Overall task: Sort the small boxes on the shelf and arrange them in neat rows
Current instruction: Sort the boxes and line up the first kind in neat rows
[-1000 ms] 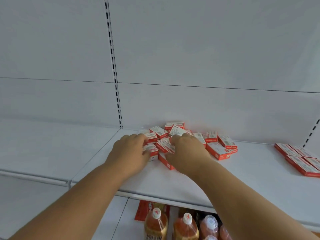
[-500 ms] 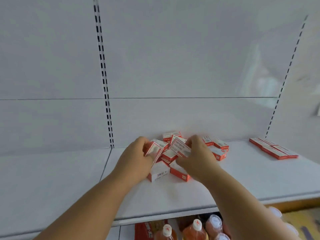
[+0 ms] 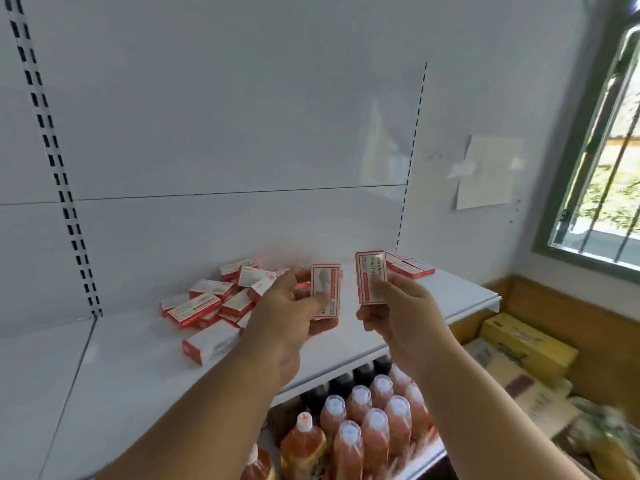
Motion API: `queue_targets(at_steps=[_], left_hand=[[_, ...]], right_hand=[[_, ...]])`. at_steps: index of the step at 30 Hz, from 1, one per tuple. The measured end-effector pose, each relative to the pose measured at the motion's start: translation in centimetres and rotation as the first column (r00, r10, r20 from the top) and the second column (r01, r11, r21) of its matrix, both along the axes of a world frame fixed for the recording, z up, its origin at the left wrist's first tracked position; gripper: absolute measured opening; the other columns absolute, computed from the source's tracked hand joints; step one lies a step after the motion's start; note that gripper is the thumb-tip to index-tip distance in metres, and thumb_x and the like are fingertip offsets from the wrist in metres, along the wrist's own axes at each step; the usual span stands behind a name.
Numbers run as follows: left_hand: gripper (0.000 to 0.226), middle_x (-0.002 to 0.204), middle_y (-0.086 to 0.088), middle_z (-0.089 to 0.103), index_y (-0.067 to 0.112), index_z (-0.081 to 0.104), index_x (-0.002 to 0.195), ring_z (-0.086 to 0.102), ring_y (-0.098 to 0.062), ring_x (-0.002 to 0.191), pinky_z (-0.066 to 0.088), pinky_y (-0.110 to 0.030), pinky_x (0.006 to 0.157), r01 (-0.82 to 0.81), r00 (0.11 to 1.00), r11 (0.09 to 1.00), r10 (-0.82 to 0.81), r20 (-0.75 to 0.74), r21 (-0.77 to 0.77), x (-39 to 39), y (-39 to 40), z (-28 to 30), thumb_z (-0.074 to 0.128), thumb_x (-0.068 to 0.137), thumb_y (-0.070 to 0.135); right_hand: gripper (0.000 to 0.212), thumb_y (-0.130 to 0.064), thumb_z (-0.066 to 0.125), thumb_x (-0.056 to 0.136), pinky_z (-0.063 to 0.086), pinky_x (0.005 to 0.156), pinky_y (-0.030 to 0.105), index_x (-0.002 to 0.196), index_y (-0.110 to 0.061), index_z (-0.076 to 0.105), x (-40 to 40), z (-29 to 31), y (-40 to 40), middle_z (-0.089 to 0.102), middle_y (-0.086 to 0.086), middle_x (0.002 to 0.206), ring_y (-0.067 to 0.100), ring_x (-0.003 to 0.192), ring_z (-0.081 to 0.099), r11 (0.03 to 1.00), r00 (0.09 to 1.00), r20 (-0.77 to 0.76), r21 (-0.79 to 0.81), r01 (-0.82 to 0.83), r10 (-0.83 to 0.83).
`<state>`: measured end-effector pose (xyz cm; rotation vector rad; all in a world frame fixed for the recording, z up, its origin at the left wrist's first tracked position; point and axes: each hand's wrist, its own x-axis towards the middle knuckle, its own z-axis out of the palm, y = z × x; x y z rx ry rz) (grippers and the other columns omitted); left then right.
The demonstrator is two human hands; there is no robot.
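While more boxes (image 3: 204, 303) lie piled on the shelf (image 3: 138, 368), the left hand (image 3: 287, 313) and right hand (image 3: 398, 306) each hold up one red-and-white box.

Both forearms are showing bare up to the frame's edge, no sleeve reaching into view; the left hand (image 3: 287, 317) and right hand (image 3: 403, 315) are wearing no gloves, rings or watch

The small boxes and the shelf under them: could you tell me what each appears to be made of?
Small boxes: probably thin printed cardboard, red and white, with sharp folded edges and a slight sheen. Shelf: likely white painted metal, smooth and faintly glossy, with a thin front lip.
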<state>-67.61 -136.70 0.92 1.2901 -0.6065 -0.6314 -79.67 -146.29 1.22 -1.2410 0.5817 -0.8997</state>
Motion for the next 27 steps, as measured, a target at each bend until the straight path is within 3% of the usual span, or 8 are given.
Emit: queue_targets(at_steps=[7, 10, 13, 16, 21, 25, 27], left_hand=[[0.019, 0.086, 0.002, 0.076, 0.03, 0.067, 0.098, 0.073, -0.017, 0.086, 0.059, -0.035, 0.072, 0.027, 0.977, 0.995, -0.046, 0.207, 0.096, -7.4, -10.0, -1.1, 0.069, 0.089, 0.013], [0.018, 0.093, -0.002, 0.075, 0.029, 0.068, 0.1, 0.073, -0.023, 0.09, 0.061, -0.037, 0.075, -0.008, 0.981, 0.994, -0.014, 0.193, 0.112, -10.1, -14.7, -1.4, 0.067, 0.09, 0.014], [0.02, 0.1, -0.004, 0.074, 0.025, 0.069, 0.105, 0.072, -0.025, 0.093, 0.061, -0.041, 0.08, -0.032, 0.982, 0.988, 0.003, 0.188, 0.152, -11.3, -18.8, -1.5, 0.065, 0.09, 0.013], [0.022, 0.102, -0.003, 0.073, 0.019, 0.067, 0.111, 0.072, -0.023, 0.091, 0.062, -0.04, 0.08, -0.071, 0.977, 0.976, 0.026, 0.214, 0.204, -10.5, -21.7, -1.1, 0.067, 0.09, 0.011], [0.019, 0.092, -0.01, 0.074, 0.009, 0.063, 0.104, 0.074, -0.021, 0.072, 0.061, -0.036, 0.068, -0.157, 0.977, 0.95, 0.11, 0.182, 0.271, -6.1, -26.6, 0.1, 0.068, 0.088, 0.0], [0.015, 0.088, -0.011, 0.076, 0.008, 0.061, 0.099, 0.074, -0.02, 0.067, 0.059, -0.032, 0.061, -0.168, 0.969, 0.929, 0.095, 0.228, 0.329, -2.5, -30.8, 1.1, 0.066, 0.089, -0.001], [0.015, 0.088, -0.012, 0.076, 0.008, 0.062, 0.099, 0.075, -0.023, 0.073, 0.061, -0.035, 0.064, -0.172, 0.965, 0.913, 0.081, 0.248, 0.37, -1.0, -32.8, 1.2, 0.066, 0.088, -0.002]], right_hand=[[0.015, -0.024, 0.06, 0.095, 0.045, 0.063, 0.026, 0.097, -0.018, 0.074, -9.1, -0.7, -9.1, 0.074, 0.008, 0.084, 0.017, 0.07, 0.055, 0.993, 0.973, -0.207, -0.081, 0.086, -0.102], [0.014, -0.026, 0.061, 0.095, 0.049, 0.071, 0.029, 0.092, -0.022, 0.074, -11.5, -0.4, -13.7, 0.075, 0.002, 0.08, 0.017, 0.073, 0.058, 0.991, 0.96, -0.274, -0.13, 0.028, -0.063], [0.013, -0.022, 0.061, 0.094, 0.054, 0.07, 0.026, 0.104, -0.018, 0.069, -12.4, 0.0, -18.3, 0.075, -0.001, 0.082, 0.015, 0.073, 0.062, 0.982, 0.951, -0.307, -0.186, -0.016, -0.043], [0.021, -0.013, 0.063, 0.093, 0.057, 0.062, 0.024, 0.113, -0.013, 0.057, -11.3, 0.6, -22.5, 0.072, 0.009, 0.092, 0.017, 0.071, 0.065, 0.968, 0.944, -0.33, -0.241, -0.066, -0.018], [0.011, -0.01, 0.065, 0.091, 0.059, 0.062, 0.037, 0.093, 0.0, 0.06, -6.5, 0.8, -29.3, 0.071, 0.016, 0.078, 0.02, 0.059, 0.063, 0.938, 0.91, -0.406, -0.339, -0.065, -0.084], [0.013, -0.01, 0.066, 0.089, 0.051, 0.05, 0.028, 0.093, 0.002, 0.061, -2.2, 1.2, -33.9, 0.071, 0.017, 0.075, 0.018, 0.052, 0.061, 0.938, 0.866, -0.484, -0.341, -0.058, -0.123], [0.014, -0.009, 0.066, 0.089, 0.058, 0.055, 0.03, 0.094, 0.003, 0.063, -0.1, 1.3, -36.0, 0.072, 0.014, 0.074, 0.018, 0.053, 0.065, 0.94, 0.836, -0.536, -0.33, -0.082, -0.115]])
